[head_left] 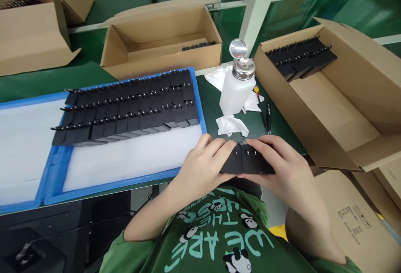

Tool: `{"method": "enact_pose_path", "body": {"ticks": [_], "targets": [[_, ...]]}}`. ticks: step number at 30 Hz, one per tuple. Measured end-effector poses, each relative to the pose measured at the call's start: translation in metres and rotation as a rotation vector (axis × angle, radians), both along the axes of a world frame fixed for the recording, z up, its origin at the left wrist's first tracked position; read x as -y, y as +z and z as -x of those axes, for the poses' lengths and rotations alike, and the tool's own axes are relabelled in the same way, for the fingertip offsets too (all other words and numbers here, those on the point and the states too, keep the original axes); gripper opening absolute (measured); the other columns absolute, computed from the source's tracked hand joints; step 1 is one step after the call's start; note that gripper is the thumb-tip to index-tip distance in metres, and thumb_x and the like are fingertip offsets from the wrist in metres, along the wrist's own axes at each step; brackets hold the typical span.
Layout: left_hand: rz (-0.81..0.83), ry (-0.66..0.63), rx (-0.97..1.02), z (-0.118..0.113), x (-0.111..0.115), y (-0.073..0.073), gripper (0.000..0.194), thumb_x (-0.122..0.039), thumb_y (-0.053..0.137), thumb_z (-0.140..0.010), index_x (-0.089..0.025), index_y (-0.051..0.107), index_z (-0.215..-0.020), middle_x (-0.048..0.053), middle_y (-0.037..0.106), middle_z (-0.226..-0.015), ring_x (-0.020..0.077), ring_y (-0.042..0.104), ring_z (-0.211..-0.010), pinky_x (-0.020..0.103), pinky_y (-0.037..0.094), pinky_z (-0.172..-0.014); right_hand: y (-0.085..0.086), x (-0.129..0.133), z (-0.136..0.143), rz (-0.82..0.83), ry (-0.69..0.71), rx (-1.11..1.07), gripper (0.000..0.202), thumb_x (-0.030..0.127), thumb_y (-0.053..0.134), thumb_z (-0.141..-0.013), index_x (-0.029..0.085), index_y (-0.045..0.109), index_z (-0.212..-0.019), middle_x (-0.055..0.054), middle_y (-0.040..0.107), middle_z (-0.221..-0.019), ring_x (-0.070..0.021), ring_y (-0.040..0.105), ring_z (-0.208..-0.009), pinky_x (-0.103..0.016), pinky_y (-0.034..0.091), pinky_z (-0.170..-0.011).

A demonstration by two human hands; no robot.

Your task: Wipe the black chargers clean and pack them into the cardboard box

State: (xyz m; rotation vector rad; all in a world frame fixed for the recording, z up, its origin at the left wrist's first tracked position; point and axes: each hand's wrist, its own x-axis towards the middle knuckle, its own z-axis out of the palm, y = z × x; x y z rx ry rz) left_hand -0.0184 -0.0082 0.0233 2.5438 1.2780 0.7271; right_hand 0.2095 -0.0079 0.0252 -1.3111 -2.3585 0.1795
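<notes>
Side by side at the table's front edge, a few black power adapters (pixel 242 159) with metal pins facing up are gripped between my two hands. My left hand (pixel 205 160) closes on their left end, fingers along the far edge and thumb in front. On the right end my right hand (pixel 285 166) is closed the same way, covering part of the row. Left of the hands, a blue tray (pixel 114 190) with a white liner bears three rows of similar black adapters (pixel 134 108), pins up.
A white pump bottle (pixel 236 91) with its lid raised stands beyond my hands, near crumpled white tissue (pixel 232 126) and a black screwdriver (pixel 268 119). Open cardboard boxes with black adapters stand behind the tray (pixel 163 67) and at right (pixel 338 118). A post (pixel 258 10) rises at the back.
</notes>
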Motion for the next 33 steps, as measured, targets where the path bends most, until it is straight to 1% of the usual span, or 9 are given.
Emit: {"method": "enact_pose_path", "body": {"ticks": [3, 7, 9, 11, 15, 20, 24, 28, 33], "targets": [[0.032, 0.049, 0.239, 0.011, 0.005, 0.001, 0.049, -0.049, 0.074, -0.086, -0.017, 0.059, -0.121, 0.01, 0.07, -0.105, 0.0238, 0.058, -0.092, 0.039, 0.053, -0.083, 0.013, -0.002, -0.007, 0.06, -0.002, -0.133, 0.055, 0.05, 0.075, -0.083, 0.033, 0.054, -0.131, -0.009, 0.062, -0.119, -0.0278, 0.066, -0.102, -0.039, 0.055, -0.086], [0.177, 0.321, 0.977, 0.017, 0.013, -0.022, 0.084, -0.077, 0.08, -0.06, -0.023, 0.057, -0.12, 0.007, 0.066, -0.106, 0.0242, 0.065, -0.093, 0.035, 0.056, -0.078, 0.008, -0.005, -0.002, 0.228, -0.083, -0.74, 0.062, 0.067, 0.078, -0.069, 0.037, 0.062, -0.121, -0.011, 0.062, -0.115, -0.0373, 0.061, -0.106, -0.05, 0.052, -0.086], [0.164, 0.405, 1.107, 0.015, 0.015, -0.04, 0.097, -0.096, 0.043, -0.071, -0.025, 0.042, -0.137, 0.009, 0.064, -0.108, 0.0235, 0.067, -0.09, 0.036, 0.058, -0.074, -0.003, -0.008, 0.019, 0.42, -0.139, -1.16, 0.066, 0.084, 0.059, -0.072, 0.036, 0.061, -0.116, -0.013, 0.06, -0.113, -0.0389, 0.06, -0.103, -0.05, 0.052, -0.075], [0.139, 0.461, 1.121, 0.015, 0.017, -0.057, 0.095, -0.09, -0.001, -0.08, -0.029, 0.025, -0.149, 0.012, 0.063, -0.114, 0.0221, 0.066, -0.089, 0.037, 0.058, -0.074, -0.015, -0.01, 0.052, 0.685, -0.188, -1.464, 0.067, 0.087, 0.032, -0.08, 0.035, 0.056, -0.116, -0.013, 0.059, -0.111, -0.035, 0.06, -0.095, -0.043, 0.048, -0.061], [0.135, 0.542, 1.083, 0.027, 0.022, -0.077, 0.089, -0.069, -0.028, -0.082, -0.031, 0.005, -0.155, 0.016, 0.058, -0.127, 0.021, 0.064, -0.093, 0.038, 0.059, -0.078, -0.026, -0.005, 0.119, 1.031, -0.042, -1.53, 0.059, 0.065, 0.01, -0.091, 0.036, 0.044, -0.129, -0.011, 0.058, -0.103, -0.0252, 0.05, -0.07, -0.034, 0.031, -0.048], [0.199, 0.607, 1.069, 0.046, 0.028, -0.075, 0.075, -0.072, -0.009, -0.092, -0.033, -0.003, -0.156, 0.016, 0.05, -0.137, 0.0186, 0.058, -0.085, 0.037, 0.06, -0.082, -0.03, 0.007, 0.157, 1.081, 0.076, -1.449, 0.07, 0.063, 0.002, -0.091, 0.034, 0.036, -0.145, -0.014, 0.062, -0.106, -0.0287, 0.057, -0.075, -0.04, 0.043, -0.052], [0.246, 0.605, 1.196, 0.043, 0.024, -0.068, 0.071, -0.076, 0.007, -0.094, -0.037, 0.012, -0.153, 0.013, 0.053, -0.129, 0.017, 0.054, -0.077, 0.041, 0.06, -0.084, -0.03, 0.011, 0.163, 1.114, 0.099, -1.467, 0.075, 0.065, -0.002, -0.09, 0.034, 0.028, -0.151, -0.016, 0.064, -0.119, -0.0336, 0.065, -0.1, -0.048, 0.055, -0.068], [0.249, 0.547, 1.396, 0.03, 0.018, -0.057, 0.066, -0.077, 0.019, -0.094, -0.037, 0.026, -0.146, 0.009, 0.056, -0.115, 0.0175, 0.055, -0.078, 0.044, 0.059, -0.085, -0.026, 0.013, 0.166, 1.065, 0.073, -1.502, 0.077, 0.068, 0.0, -0.088, 0.034, 0.025, -0.153, -0.016, 0.063, -0.124, -0.0338, 0.06, -0.122, -0.056, 0.054, -0.093], [0.218, 0.244, 2.053, 0.023, 0.02, -0.038, 0.049, -0.074, 0.059, -0.084, -0.04, 0.056, -0.12, -0.001, 0.06, -0.106, 0.0157, 0.058, -0.082, 0.042, 0.053, -0.091, -0.026, 0.025, 0.17, 1.021, -0.02, -1.732, 0.078, 0.073, 0.012, -0.088, 0.032, 0.039, -0.149, -0.012, 0.067, -0.115, -0.034, 0.066, -0.113, -0.057, 0.055, -0.092]]}}
